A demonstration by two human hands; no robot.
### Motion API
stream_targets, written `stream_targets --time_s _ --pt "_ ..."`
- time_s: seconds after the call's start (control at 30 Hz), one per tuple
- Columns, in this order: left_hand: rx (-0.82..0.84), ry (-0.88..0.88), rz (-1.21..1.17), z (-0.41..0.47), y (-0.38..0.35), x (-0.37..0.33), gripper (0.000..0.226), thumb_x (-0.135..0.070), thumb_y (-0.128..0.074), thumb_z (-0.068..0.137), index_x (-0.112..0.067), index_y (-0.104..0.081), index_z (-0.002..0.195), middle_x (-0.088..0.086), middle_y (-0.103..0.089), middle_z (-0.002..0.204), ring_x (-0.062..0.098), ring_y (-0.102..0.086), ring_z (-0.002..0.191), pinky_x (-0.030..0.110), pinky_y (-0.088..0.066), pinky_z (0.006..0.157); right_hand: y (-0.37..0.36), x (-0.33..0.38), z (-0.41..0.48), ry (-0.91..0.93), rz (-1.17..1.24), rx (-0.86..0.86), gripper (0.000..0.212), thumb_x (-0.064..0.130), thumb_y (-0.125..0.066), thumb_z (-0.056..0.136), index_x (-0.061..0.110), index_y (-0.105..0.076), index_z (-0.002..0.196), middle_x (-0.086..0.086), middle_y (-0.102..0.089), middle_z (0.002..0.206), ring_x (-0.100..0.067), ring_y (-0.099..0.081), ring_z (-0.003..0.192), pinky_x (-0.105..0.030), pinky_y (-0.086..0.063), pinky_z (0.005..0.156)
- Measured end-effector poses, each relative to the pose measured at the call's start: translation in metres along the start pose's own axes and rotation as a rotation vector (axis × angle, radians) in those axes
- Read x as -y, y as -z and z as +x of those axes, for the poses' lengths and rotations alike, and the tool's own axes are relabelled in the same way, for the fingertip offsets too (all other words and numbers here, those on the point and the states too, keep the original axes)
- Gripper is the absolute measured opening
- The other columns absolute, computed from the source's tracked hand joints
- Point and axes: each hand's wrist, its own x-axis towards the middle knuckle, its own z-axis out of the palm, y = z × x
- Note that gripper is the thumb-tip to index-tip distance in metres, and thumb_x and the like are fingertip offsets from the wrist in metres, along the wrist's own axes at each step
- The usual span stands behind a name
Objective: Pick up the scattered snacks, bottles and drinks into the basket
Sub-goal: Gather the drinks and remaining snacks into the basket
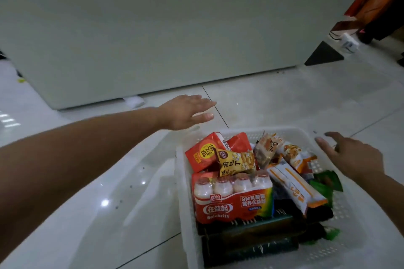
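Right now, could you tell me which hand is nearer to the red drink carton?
Left. The left hand hovers open just beyond the red drink carton; the right hand is over the basket's opposite side.

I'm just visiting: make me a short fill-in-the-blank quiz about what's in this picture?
1. The white basket stands on the ____.
2. Both the left hand and the right hand are open and hold ____.
3. The pack of small yogurt bottles has a mostly ____ wrapper.
4. The yellow snack packet lies ____ the basket.

Missing words: floor; nothing; red; inside

white perforated plastic basket on glossy tiled floor.
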Motion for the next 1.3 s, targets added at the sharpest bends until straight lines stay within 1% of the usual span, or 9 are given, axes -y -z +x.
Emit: stream_targets --time_s 0.13,0.33,0.43,0.6,0.83,0.93,1.07,1.2,1.3 --pt "-0.011 0.050 0.148 0.010 0.064 0.024 0.070 -0.065 -0.016 0.091 -0.030 -0.007 0.152 -0.002 -0.011 0.160 0.015 -0.006 0.147 0.036 -0.007 0.120 0.038 0.035 0.055 0.023 0.168 -0.058 0.071 0.075 -0.017 0.085 0.031 -0.046 0.133 -0.006 -0.064 0.119 -0.031 -0.058 0.110 -0.041 -0.044 0.086" --pt "-0.081 0.091 0.235 -0.009 0.074 0.062 0.078 -0.066 -0.015 0.085 -0.031 0.007 0.151 0.001 0.006 0.161 0.018 0.005 0.148 0.037 -0.002 0.119 0.067 0.109 0.108 0.144 0.226 0.046 0.067 0.068 -0.015 0.090 0.034 -0.030 0.145 -0.007 -0.037 0.150 -0.030 -0.032 0.137 -0.054 -0.022 0.111" --pt "-0.054 0.118 0.230 -0.029 0.065 0.096 0.075 -0.064 -0.022 0.090 -0.033 0.011 0.150 0.000 0.012 0.160 0.017 0.010 0.147 0.038 0.003 0.117 0.069 0.154 0.106 0.140 0.193 0.071 0.063 0.062 -0.015 0.092 0.034 -0.023 0.147 -0.003 -0.024 0.156 -0.024 -0.019 0.144 -0.055 -0.008 0.114" --pt "-0.004 0.087 0.226 -0.071 0.053 0.151 0.083 -0.069 -0.023 0.084 -0.031 0.012 0.150 0.000 0.014 0.159 0.019 0.013 0.147 0.041 0.005 0.117 0.068 0.217 0.064 0.093 0.170 0.131 0.064 0.062 -0.014 0.092 0.034 -0.012 0.150 0.001 -0.008 0.160 -0.020 -0.004 0.147 -0.051 0.002 0.116" --pt "0.162 -0.100 0.247 -0.094 0.053 0.166 0.091 -0.068 -0.036 0.086 -0.028 0.014 0.150 0.000 0.018 0.159 0.019 0.017 0.146 0.040 0.008 0.116 0.076 0.297 -0.030 -0.050 0.279 0.116 0.076 0.068 -0.010 0.089 0.026 -0.001 0.152 -0.004 0.002 0.160 -0.021 0.004 0.147 -0.047 0.003 0.118" --pt "0.154 -0.121 0.189 -0.086 0.053 0.150 0.094 -0.068 -0.040 0.086 -0.026 0.014 0.150 0.001 0.017 0.159 0.019 0.016 0.146 0.041 0.007 0.116 0.069 0.345 -0.082 0.000 0.366 0.063 0.083 0.071 -0.002 0.084 0.022 0.005 0.151 -0.005 0.008 0.160 -0.019 0.009 0.147 -0.042 0.003 0.119" --pt "0.137 -0.190 0.196 -0.077 0.019 0.137 0.097 -0.068 -0.042 0.085 -0.025 0.015 0.150 0.000 0.019 0.159 0.019 0.017 0.146 0.042 0.007 0.117 0.011 0.401 -0.148 0.143 0.415 0.056 0.077 0.064 -0.015 0.092 0.017 -0.005 0.152 -0.005 0.001 0.160 -0.018 0.003 0.148 -0.039 -0.006 0.119" --pt "0.195 -0.247 0.258 -0.089 -0.029 0.145 0.100 -0.071 -0.041 0.083 -0.023 0.017 0.149 0.002 0.021 0.158 0.020 0.019 0.145 0.042 0.009 0.116 -0.043 0.398 -0.193 0.199 0.340 0.174 0.079 0.067 -0.014 0.091 0.015 -0.013 0.151 -0.008 -0.011 0.159 -0.021 -0.010 0.147 -0.043 -0.023 0.117" --pt "0.266 -0.259 0.319 -0.101 -0.043 0.151 0.101 -0.072 -0.040 0.083 -0.022 0.018 0.149 0.002 0.023 0.157 0.021 0.020 0.145 0.041 0.010 0.116 -0.065 0.373 -0.220 0.133 0.346 0.299 0.089 0.075 -0.003 0.084 0.018 -0.002 0.152 -0.003 0.001 0.160 -0.017 0.002 0.147 -0.042 -0.015 0.119"
